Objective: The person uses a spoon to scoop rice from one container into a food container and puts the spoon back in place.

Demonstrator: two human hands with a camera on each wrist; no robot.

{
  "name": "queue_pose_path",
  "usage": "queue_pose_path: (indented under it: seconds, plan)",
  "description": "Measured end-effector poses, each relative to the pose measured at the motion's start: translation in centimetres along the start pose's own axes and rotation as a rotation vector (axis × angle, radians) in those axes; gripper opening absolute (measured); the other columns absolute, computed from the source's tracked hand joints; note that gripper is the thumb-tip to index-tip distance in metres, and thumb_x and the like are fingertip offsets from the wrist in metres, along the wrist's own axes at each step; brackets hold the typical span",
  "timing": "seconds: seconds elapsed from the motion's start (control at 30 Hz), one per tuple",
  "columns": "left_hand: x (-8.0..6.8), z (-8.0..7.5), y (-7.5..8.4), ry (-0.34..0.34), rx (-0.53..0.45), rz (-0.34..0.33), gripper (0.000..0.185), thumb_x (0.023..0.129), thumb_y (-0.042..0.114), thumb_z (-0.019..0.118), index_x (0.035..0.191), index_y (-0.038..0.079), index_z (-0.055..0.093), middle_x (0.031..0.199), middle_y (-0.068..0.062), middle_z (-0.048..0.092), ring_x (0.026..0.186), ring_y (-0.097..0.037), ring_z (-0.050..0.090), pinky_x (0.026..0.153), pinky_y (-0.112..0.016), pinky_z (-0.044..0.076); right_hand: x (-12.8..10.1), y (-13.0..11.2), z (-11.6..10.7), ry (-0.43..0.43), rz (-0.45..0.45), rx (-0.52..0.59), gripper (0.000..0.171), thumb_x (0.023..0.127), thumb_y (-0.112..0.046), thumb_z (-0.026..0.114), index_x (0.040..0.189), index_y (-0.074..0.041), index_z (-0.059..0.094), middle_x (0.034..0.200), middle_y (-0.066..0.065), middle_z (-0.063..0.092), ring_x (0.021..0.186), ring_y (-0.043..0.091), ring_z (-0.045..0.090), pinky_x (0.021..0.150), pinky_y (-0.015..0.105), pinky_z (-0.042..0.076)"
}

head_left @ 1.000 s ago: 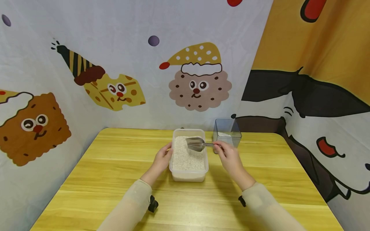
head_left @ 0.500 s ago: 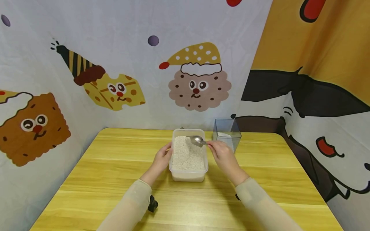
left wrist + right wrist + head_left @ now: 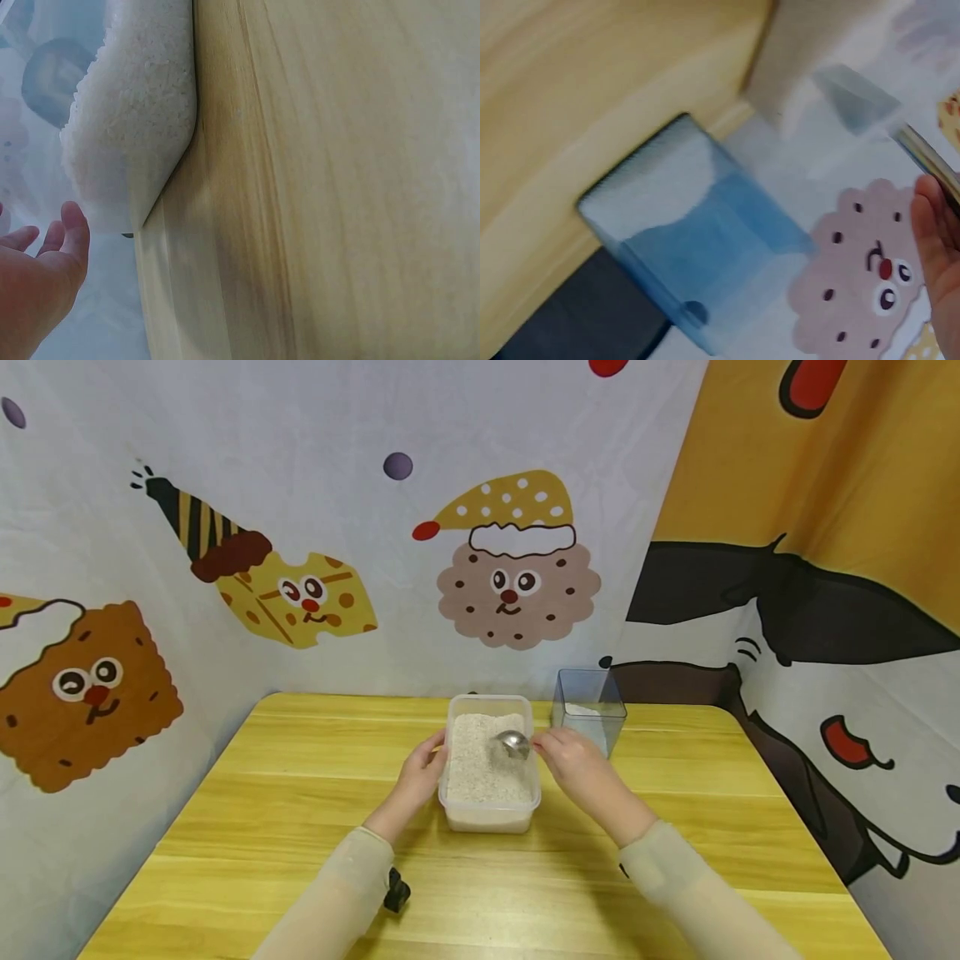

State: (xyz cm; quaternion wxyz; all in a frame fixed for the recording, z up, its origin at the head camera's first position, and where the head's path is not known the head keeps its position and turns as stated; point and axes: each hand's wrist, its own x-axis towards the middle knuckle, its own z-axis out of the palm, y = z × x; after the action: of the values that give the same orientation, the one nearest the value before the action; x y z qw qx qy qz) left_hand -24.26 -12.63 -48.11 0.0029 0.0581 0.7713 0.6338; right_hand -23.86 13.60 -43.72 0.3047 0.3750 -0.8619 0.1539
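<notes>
Right hand (image 3: 572,758) gripping metal scoop (image 3: 513,744) (bowl in the rice (image 3: 480,768)), left hand (image 3: 422,771) open against rice tub (image 3: 489,817)

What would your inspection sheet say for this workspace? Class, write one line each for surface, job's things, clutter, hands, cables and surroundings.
Surface: yellow wooden table, bare around the tubs.
Job's things: clear tub of rice; metal scoop with its bowl in the rice; clear container behind right, a little rice in its bottom.
Clutter: nothing seen.
Hands: left hand rests against the tub's left wall; right hand holds the scoop's handle.
Cables: nothing seen; a black wrist mount shows at the left sleeve.
Surroundings: cartoon cookie backdrop behind and on both sides.
</notes>
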Motion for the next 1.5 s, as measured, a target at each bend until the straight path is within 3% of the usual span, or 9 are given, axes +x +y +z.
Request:
queue_pose_path:
  seconds: [0.17,0.4,0.63,0.83,0.97,1.2,1.33,1.5]
  plan:
    - [-0.6,-0.1,1.1,-0.015,-0.002,0.007,0.045,0.101,0.01,0.042,0.142,-0.007,0.034,0.142,-0.026,0.041,0.123,-0.043,0.048,0.097,-0.05,0.047,0.6,-0.9,-1.1,-0.082,0.053,-0.001,0.01,0.086,-0.007,0.068,0.096,-0.005,0.068,0.093,0.006,0.071,0.087,0.021,0.066,0.076,0.032,0.056]
    - [-0.6,-0.1,1.1,-0.018,-0.005,0.01,0.045,0.101,0.01,0.042,0.142,-0.006,0.034,0.142,-0.026,0.041,0.123,-0.043,0.047,0.097,-0.05,0.047,1.4,-2.5,-2.7,-0.203,0.238,0.042,0.007,0.089,-0.011,0.065,0.093,-0.007,0.069,0.086,0.003,0.07,0.075,0.015,0.064,0.065,0.029,0.054]
    - [-0.6,-0.1,0.9,-0.018,0.0,0.004,0.045,0.101,0.01,0.042,0.142,-0.007,0.034,0.142,-0.026,0.041,0.123,-0.043,0.048,0.096,-0.048,0.048,1.6,-2.9,-3.8,-0.275,0.434,0.18,0.015,0.095,-0.018,0.058,0.096,-0.009,0.069,0.07,-0.004,0.058,0.056,0.008,0.044,0.052,0.022,0.04]
    - [0.3,0.0,-1.0,0.007,-0.009,0.002,0.045,0.101,0.013,0.044,0.143,-0.003,0.036,0.142,-0.023,0.042,0.122,-0.041,0.049,0.096,-0.048,0.048,1.5,-2.5,-4.0,-0.327,0.571,0.371,0.017,0.096,-0.02,0.055,0.095,-0.009,0.068,0.069,0.0,0.061,0.056,0.011,0.05,0.048,0.024,0.042]
    - [1.0,0.1,-2.2,0.019,0.013,-0.003,0.046,0.102,0.017,0.044,0.144,0.002,0.037,0.143,-0.019,0.043,0.122,-0.037,0.05,0.096,-0.046,0.049,0.9,-1.9,-3.5,-0.322,0.663,0.508,0.018,0.096,-0.018,0.055,0.094,-0.005,0.068,0.074,0.005,0.066,0.063,0.013,0.058,0.052,0.024,0.048]
    - [1.1,0.2,-2.6,0.024,0.014,0.013,0.046,0.101,0.017,0.044,0.144,0.001,0.037,0.142,-0.02,0.044,0.122,-0.038,0.05,0.097,-0.046,0.048,-0.5,-0.7,-2.3,-0.262,0.744,0.697,0.021,0.095,-0.012,0.056,0.096,0.006,0.067,0.075,0.013,0.068,0.064,0.016,0.064,0.061,0.031,0.058]
    - [0.9,0.1,-2.1,0.017,0.003,0.004,0.046,0.101,0.017,0.044,0.144,0.0,0.036,0.143,-0.02,0.043,0.123,-0.039,0.049,0.097,-0.047,0.048,-1.0,-0.4,-1.5,-0.251,0.802,0.794,0.023,0.096,-0.008,0.054,0.099,0.012,0.065,0.078,0.018,0.069,0.064,0.016,0.066,0.061,0.028,0.058]
    - [0.1,-0.1,-0.3,-0.002,-0.013,0.005,0.045,0.101,0.011,0.043,0.142,-0.005,0.035,0.142,-0.025,0.042,0.122,-0.043,0.048,0.096,-0.049,0.048,-1.4,-0.4,-0.6,-0.24,0.841,0.884,0.023,0.096,-0.005,0.052,0.101,0.015,0.062,0.079,0.021,0.069,0.065,0.016,0.066,0.063,0.029,0.058]
